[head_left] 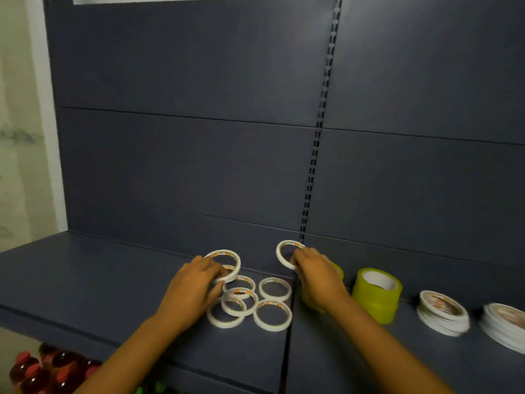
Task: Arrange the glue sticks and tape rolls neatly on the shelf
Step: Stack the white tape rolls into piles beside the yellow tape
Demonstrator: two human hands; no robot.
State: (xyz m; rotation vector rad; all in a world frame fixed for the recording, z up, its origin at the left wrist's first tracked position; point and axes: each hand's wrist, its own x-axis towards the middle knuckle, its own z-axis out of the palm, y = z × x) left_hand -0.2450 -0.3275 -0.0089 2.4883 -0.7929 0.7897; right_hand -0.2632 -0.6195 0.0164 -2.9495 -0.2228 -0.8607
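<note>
Several thin white tape rolls (272,313) lie flat in a loose cluster on the dark blue shelf (85,280). My left hand (196,285) grips a small stack of white rolls (227,261) tilted up at the cluster's far edge. My right hand (315,273) pinches one white roll (284,253) held upright above the shelf near the back panel. No glue sticks are in view.
Stacked yellow-green tape rolls (376,297) stand right of my right hand, another partly hidden behind it. Two blurred stacks of white rolls (443,312) sit further right. Red-capped bottles (42,371) show below the shelf edge at lower left. A slotted upright (318,137) splits the back panel.
</note>
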